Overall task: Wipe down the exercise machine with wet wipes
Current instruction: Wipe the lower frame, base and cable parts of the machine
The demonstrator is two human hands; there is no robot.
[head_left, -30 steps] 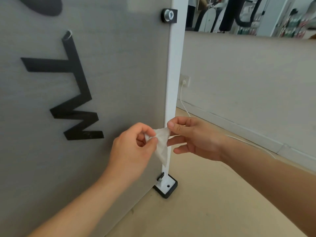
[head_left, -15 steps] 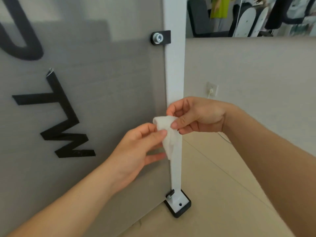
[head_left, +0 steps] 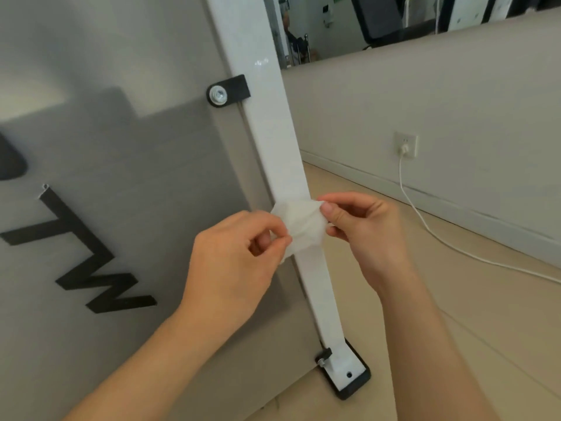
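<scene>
The wipe (head_left: pixel 303 226) is pinched at its left end by the left hand (head_left: pixel 233 268) and at its right end by the right hand (head_left: pixel 368 229), with thumb and forefinger closed on it in each case. It is held in front of the white post (head_left: pixel 273 123), between the black bracket (head_left: pixel 229 91) and the foot (head_left: pixel 346 375); contact with the post cannot be told. Its long axis is laid across the post, roughly side to side. Half a second ago it was hung downward along the post, and the hands have since been drawn apart.
</scene>
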